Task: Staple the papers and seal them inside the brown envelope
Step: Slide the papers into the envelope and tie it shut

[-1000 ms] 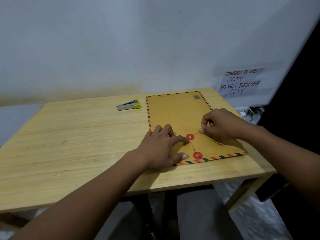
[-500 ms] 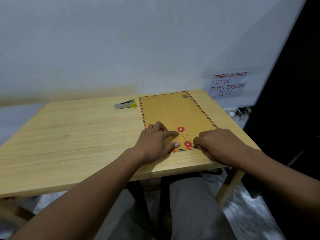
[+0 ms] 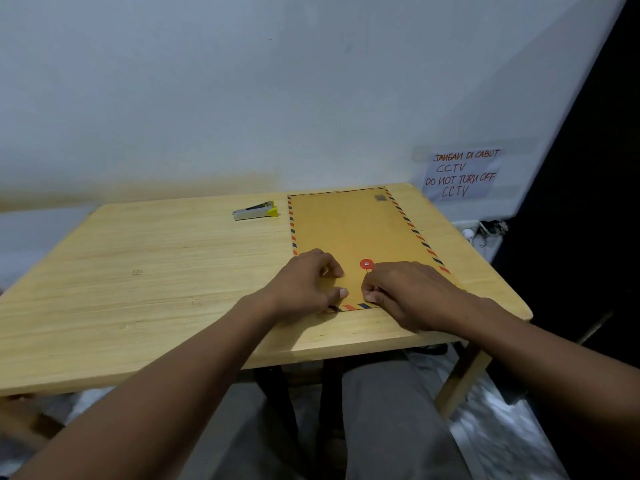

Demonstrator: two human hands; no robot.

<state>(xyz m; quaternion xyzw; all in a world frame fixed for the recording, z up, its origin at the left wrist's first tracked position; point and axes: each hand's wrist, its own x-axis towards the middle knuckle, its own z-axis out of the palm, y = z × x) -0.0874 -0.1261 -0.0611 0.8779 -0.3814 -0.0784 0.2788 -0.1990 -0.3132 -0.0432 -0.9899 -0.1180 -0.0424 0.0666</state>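
Nearest: grey-trousered lap sitting under the light wooden counter (image 3: 145,289); both bare forearms reaching forward over its near edge.

Left hand (image 3: 304,285) is resting on the near left corner of the brown paper envelope with red-and-blue airmail striped border (image 3: 349,226), fingers curled loosely, thumb tip lying on the envelope just above the striped near edge. Not gripping anything, just pressing the envelope flat.

Right hand (image 3: 408,292) is sitting on the near right part of the envelope, fingers bunched together at the near edge close to the left thumb. Looks like a pinch, but what's between the fingertips is too small to make out, so can't tell if it's holding anything. Hand is covering the near closure area.

Just beyond the right knuckles: one red round string-tie button with metal centre (image 3: 366,264) showing on the envelope, touching the hand's outline.

Envelope is lying flat on the right half of the counter, long axis running away from the person, far edge near the counter's back edge. Small grey printed mark at its far right corner, unreadable.

Left of the envelope's far end, apart from it: small silver stapler with yellow end (image 3: 255,211), lying on the counter.

Far: pale wall; white handwritten paper notice (image 3: 460,174) taped at right, reading "JANGAN DI CABUT CCTV / DO NOT TURN OFF CCTV".
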